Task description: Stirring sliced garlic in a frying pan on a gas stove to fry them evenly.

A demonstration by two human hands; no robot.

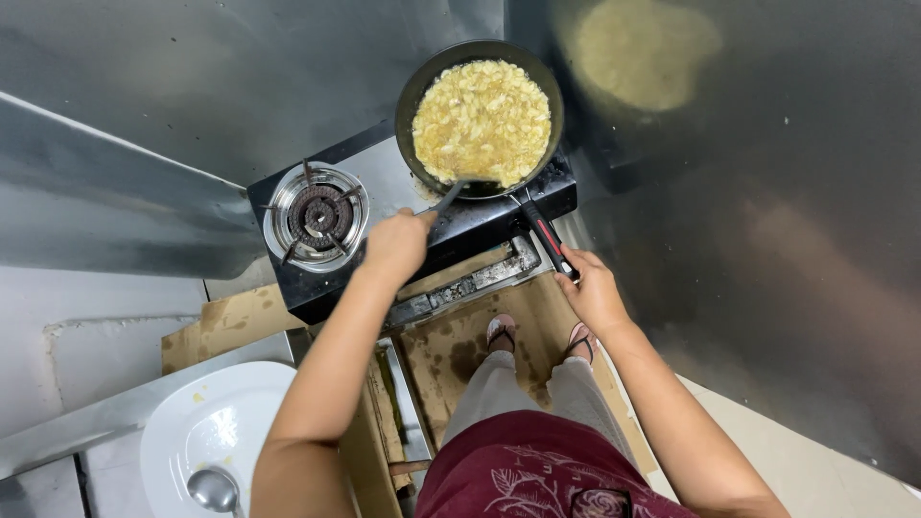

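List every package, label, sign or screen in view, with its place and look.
No labels, signs or screens show.
Flattened cardboard: brown, stained sheets, on the floor below the stove and beside the plate; it may be old packaging.

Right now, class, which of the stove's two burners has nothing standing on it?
The left burner: its round metal ring and grate are bare, while the right one is hidden under the black frying pan of yellow food.
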